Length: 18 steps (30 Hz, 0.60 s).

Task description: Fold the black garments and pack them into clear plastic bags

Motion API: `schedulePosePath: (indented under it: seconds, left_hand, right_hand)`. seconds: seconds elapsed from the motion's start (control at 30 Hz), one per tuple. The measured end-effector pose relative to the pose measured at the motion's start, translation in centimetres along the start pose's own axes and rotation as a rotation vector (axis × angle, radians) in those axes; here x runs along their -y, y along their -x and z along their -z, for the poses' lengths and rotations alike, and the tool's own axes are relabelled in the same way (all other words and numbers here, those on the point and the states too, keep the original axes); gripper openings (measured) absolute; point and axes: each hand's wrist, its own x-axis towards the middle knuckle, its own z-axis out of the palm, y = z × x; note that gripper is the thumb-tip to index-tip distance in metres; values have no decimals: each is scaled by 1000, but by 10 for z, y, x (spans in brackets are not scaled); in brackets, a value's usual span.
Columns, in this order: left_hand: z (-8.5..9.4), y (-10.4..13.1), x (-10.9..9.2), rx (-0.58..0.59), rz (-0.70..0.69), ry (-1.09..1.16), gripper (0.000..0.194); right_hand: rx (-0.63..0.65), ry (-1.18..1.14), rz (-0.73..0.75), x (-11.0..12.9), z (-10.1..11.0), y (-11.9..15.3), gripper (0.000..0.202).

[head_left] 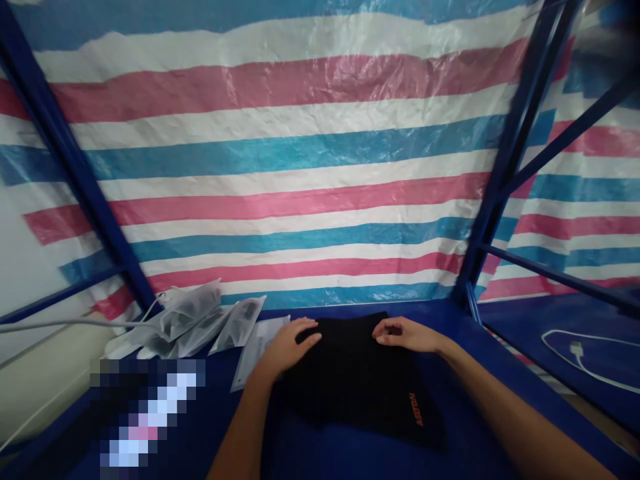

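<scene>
A flat piece of black fabric [360,380] lies on the dark blue surface in front of me, with orange lettering near its lower right corner. It tapers slightly toward the far edge; its exact kind is not clear. My left hand [293,347] rests on its upper left edge, thumb and fingers apart. At the upper right edge, my right hand [405,333] has thumb and fingertips curled together on the fabric. Just left of my left hand lies a flat translucent plastic bag [253,350], partly hidden by that hand.
Several filled translucent bags [193,317] are heaped at the left back, a grey cable [75,322] crossing there. A pixelated object [153,413] lies at lower left. Blue metal posts [517,153] frame a striped plastic sheet [300,153]. A white USB cable [577,350] lies right.
</scene>
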Motion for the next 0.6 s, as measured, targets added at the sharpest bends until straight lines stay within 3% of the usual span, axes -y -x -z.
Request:
schedulePosePath:
  seconds: [0.17, 0.33, 0.4, 0.47, 0.6]
  left_hand:
    - [-30, 5, 10, 178, 22, -292, 74]
    - [-35, 4, 4, 208, 70, -317, 92]
    - [-32, 0, 6, 150, 58, -308, 92]
    - [-28, -3, 13, 16, 68, -308, 81]
    - [-18, -4, 41, -296, 262, -306, 68]
  right_hand:
    - [-139, 371, 102, -16, -4, -6, 50]
    - [-157, 551, 186, -24, -7, -8, 58]
    - [-161, 590, 180, -25, -9, -9, 61]
    - [-159, 615, 176, -25, -8, -8, 61]
    - [-177, 652, 165, -26, -4, -7, 61]
